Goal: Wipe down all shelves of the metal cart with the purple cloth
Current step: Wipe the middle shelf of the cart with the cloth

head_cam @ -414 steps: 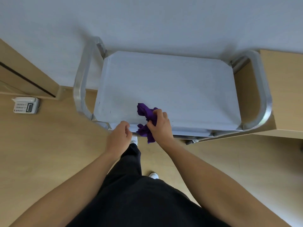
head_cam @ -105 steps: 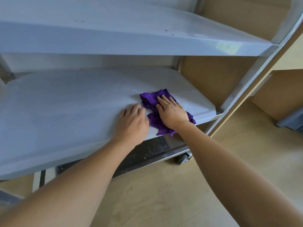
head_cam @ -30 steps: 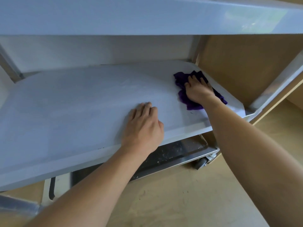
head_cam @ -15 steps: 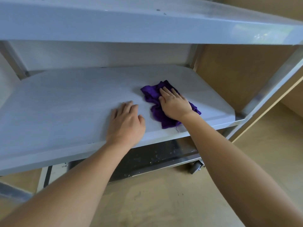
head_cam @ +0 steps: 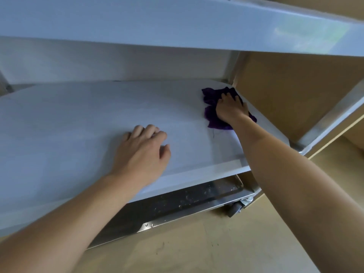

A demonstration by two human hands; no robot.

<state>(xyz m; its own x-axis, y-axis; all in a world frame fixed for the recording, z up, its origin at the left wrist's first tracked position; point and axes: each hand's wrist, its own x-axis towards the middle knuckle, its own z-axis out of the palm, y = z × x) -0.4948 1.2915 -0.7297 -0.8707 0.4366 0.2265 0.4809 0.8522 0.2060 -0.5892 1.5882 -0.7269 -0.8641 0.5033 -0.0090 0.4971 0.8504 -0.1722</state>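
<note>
1. The right hand's fingers (head_cam: 228,95) are lying slightly apart and nearly straight over the purple cloth (head_cam: 211,115), pressing it down rather than clutching it.
2. The right hand (head_cam: 230,111) is covering the middle of the cloth, with crumpled folds showing to its left and a corner poking out at the wrist.
3. The cloth is sitting at the far right corner of the metal cart's middle shelf (head_cam: 78,119), close to the shelf's rounded edge.
4. The left hand's fingers (head_cam: 150,130) are resting close together, gently bent, with their tips touching the shelf and holding nothing.
5. The left hand (head_cam: 141,154) is leaning palm-down on the same shelf near its front edge, well apart from the cloth.
6. Both bare forearms are reaching in from the lower part of the view.
7. The top shelf (head_cam: 157,22) is hanging over the hands.
8. The bottom shelf (head_cam: 187,200) is showing dark below, speckled with droplets or specks.
9. A caster wheel (head_cam: 234,209) is standing on the wooden floor (head_cam: 197,251) at the cart's right front corner.
10. A wooden panel (head_cam: 285,91) is standing just beyond the cart's right side.
</note>
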